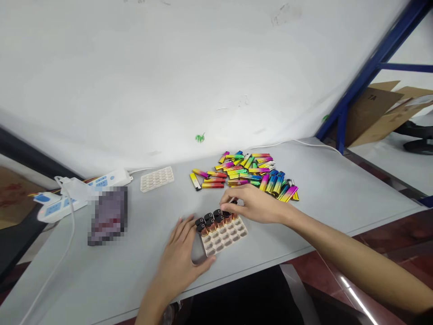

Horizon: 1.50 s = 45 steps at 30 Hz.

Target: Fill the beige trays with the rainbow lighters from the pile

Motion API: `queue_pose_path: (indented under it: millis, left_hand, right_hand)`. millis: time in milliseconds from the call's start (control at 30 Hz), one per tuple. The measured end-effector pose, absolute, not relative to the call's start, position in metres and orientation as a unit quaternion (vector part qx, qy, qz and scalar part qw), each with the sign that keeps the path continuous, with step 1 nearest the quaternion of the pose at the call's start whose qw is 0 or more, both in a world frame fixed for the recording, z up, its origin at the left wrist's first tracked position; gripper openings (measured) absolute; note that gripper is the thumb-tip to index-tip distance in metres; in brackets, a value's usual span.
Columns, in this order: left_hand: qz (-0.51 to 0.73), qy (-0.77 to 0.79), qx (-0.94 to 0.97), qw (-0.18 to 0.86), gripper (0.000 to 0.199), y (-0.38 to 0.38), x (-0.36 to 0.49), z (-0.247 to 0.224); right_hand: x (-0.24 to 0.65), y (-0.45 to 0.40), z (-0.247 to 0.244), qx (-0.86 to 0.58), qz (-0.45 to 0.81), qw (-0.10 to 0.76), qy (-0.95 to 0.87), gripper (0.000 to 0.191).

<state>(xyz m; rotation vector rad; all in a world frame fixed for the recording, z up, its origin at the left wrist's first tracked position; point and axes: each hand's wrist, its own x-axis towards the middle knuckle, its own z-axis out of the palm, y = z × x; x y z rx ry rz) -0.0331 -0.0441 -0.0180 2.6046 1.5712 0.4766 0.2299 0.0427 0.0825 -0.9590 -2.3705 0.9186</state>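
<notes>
A pale moulded tray [225, 240] lies near the front of the table. Lighters with black tops and coppery bodies [210, 223] stand upright in its far rows; the near cavities show bare. My left hand [178, 257] lies along the tray's left side, fingers stretched and thumb apart near its front corner. Over the tray's far right end, my right hand [252, 204] pinches with thumb and index finger at the top of a lighter, mostly hidden by the fingers. Just beyond that hand lies a loose pile of shiny, multicoloured lighters [237, 170].
A second pale tray [157, 178] lies at the back left. Farther left are a white power strip [108, 181] with cables and a pixelated dark object [108, 216]. A white wall closes the back; a blue metal frame [368, 67] and cardboard boxes [375, 110] stand at right.
</notes>
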Motion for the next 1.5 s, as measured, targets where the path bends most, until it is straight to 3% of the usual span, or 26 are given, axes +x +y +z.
queue_pose_path:
  millis: [167,433,533,633,767,900,1000,1133,1300,1500]
  left_hand:
    - [0.159,0.507,0.846,0.030,0.067,-0.044,-0.033,-0.018]
    - [0.160,0.509,0.845,0.026,0.066,-0.044,-0.032,-0.018]
    - [0.161,0.508,0.845,0.037,0.065,-0.044,-0.033,-0.017]
    - [0.165,0.507,0.845,0.037,0.065,-0.045,-0.033,-0.017]
    - [0.166,0.508,0.845,0.028,0.069,-0.045,-0.033,-0.016]
    - [0.158,0.507,0.847,0.033,0.069,-0.044,-0.033,-0.016]
    - [0.157,0.507,0.847,0.032,0.070,-0.044,-0.033,-0.017]
    - [0.161,0.509,0.845,0.030,0.070,-0.044,-0.034,-0.020]
    - [0.158,0.510,0.845,0.029,0.073,-0.045,-0.036,-0.020]
    - [0.160,0.509,0.846,0.018,0.074,-0.044,-0.035,-0.018]
  right_hand:
    - [0.232,0.073,0.068,-0.408,0.253,0.265,-0.836,0.024]
    - [0.217,0.127,0.038,-0.387,0.034,0.117,-0.914,0.019]
    - [0.210,0.126,0.030,-0.395,-0.007,0.091,-0.914,0.029]
    - [0.211,0.121,0.025,-0.415,-0.005,0.086,-0.906,0.025]
    - [0.221,0.109,0.024,-0.444,0.096,0.214,-0.865,0.018]
    - [0.229,0.091,0.028,-0.459,0.355,0.412,-0.703,0.021]
    - [0.232,0.082,0.028,-0.408,0.508,0.484,-0.584,0.026]
    - [0.236,0.081,0.022,-0.380,0.582,0.513,-0.504,0.031]
    - [0.238,0.080,0.013,-0.414,0.602,0.504,-0.461,0.061]
    - [0.231,0.074,0.010,-0.456,0.609,0.495,-0.421,0.060]
